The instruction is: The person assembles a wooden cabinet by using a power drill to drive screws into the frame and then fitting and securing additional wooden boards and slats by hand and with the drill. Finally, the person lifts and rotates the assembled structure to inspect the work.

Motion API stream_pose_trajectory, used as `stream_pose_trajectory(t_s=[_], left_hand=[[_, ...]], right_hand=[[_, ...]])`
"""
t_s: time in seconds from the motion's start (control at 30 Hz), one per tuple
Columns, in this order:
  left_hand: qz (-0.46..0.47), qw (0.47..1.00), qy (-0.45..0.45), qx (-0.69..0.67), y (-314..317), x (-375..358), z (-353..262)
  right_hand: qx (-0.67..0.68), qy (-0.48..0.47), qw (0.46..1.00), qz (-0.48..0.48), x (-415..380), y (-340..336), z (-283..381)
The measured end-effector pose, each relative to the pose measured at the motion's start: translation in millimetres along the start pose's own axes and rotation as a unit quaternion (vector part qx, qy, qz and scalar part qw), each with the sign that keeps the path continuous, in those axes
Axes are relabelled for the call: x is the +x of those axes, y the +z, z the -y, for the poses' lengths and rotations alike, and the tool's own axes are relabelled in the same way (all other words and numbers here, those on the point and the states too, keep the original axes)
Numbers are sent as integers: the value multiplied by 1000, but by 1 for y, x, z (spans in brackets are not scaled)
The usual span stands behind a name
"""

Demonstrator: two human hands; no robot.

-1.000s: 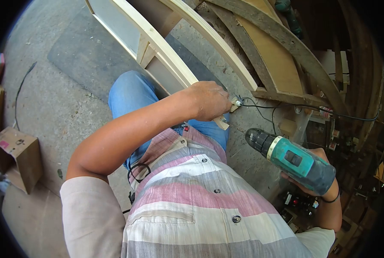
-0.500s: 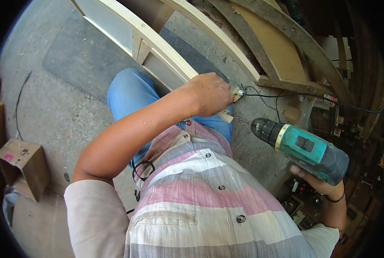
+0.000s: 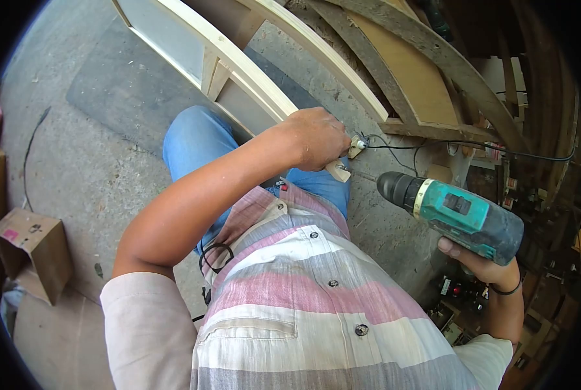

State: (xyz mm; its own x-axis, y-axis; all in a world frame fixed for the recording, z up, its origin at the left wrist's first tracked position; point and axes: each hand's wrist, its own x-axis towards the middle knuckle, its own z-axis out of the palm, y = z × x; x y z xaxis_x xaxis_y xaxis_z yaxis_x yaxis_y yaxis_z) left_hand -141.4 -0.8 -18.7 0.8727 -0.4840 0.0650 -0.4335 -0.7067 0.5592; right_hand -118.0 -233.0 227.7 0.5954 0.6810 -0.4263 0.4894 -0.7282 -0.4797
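Observation:
My left hand (image 3: 317, 138) is closed around the end of a pale wooden frame (image 3: 238, 62). A light wooden end (image 3: 338, 171) sticks out below my fingers, and a small white fitting with a dark cord (image 3: 360, 143) shows beside them. My right hand (image 3: 479, 265) grips the handle of a teal and black cordless drill (image 3: 456, 211), mostly hidden behind the drill body. The thin bit (image 3: 366, 177) points left from the black chuck, its tip close to the wooden end. My knee in blue jeans (image 3: 196, 140) is under my left forearm.
Curved wooden frames with a panel (image 3: 401, 55) lean at the upper right. A black cable (image 3: 472, 143) runs right from the fitting. A cardboard box (image 3: 33, 250) stands on the concrete floor (image 3: 102, 188) at the left. Cluttered tools and parts (image 3: 459, 292) lie at the lower right.
The drill has shifted slightly left and up in the view, along with my right hand. My left hand keeps its hold on the frame end.

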Motion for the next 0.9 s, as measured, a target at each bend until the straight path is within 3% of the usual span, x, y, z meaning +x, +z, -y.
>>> stream_pose_trajectory(t_s=[0.5,0.57,0.7,0.77,0.9], left_hand=[[50,999,1,5,-8,2,-2],[47,999,-5,3,-7,2,-2],[15,1000,5,-3,0,1,1],[25,1000,1,11,-2,1,0],[22,1000,-12,8,-2,0,-2]], right_hand=[[-27,33,999,-5,-6,-3,-1],[-99,3,995,27,-8,-6,-5],[-65,18,998,7,-7,-5,-4],[-229,-111,966,43,-3,-11,0],[-175,-60,983,0,-3,-2,-1]])
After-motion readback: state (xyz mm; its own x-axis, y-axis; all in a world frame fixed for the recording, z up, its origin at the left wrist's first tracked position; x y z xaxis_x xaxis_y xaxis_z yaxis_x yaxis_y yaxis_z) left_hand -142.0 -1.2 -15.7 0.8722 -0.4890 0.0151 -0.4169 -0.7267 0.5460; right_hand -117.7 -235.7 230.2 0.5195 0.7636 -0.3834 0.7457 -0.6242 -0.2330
